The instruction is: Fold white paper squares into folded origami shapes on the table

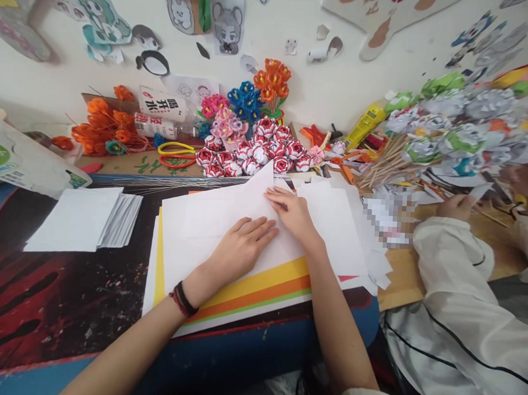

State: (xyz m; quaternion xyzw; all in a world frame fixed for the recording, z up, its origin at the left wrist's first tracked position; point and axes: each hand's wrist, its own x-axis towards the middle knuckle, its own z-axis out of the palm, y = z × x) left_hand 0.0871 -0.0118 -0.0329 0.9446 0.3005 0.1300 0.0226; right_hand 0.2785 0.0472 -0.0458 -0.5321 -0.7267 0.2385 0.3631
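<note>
Both hands are on a large white sheet (200,217), which lies over yellow, orange, green and white sheets. My left hand (243,247) rests flat on the paper, palm down, fingers stretched to the right. Just beyond it, my right hand (292,214) has its fingertips pressed together at a folded, pointed part of the white paper (261,182). Whether the fingers pinch the paper or only press on it is partly hidden. The point of the fold rises toward the red-and-white paper flowers (262,147).
A stack of cut white papers (77,219) lies at the left beside a plastic packet (25,153). Craft flowers, bottles and a yellow tube (367,123) line the wall. At the right, a person in pale sleeves (454,263) works beside paper flowers on sticks (447,131).
</note>
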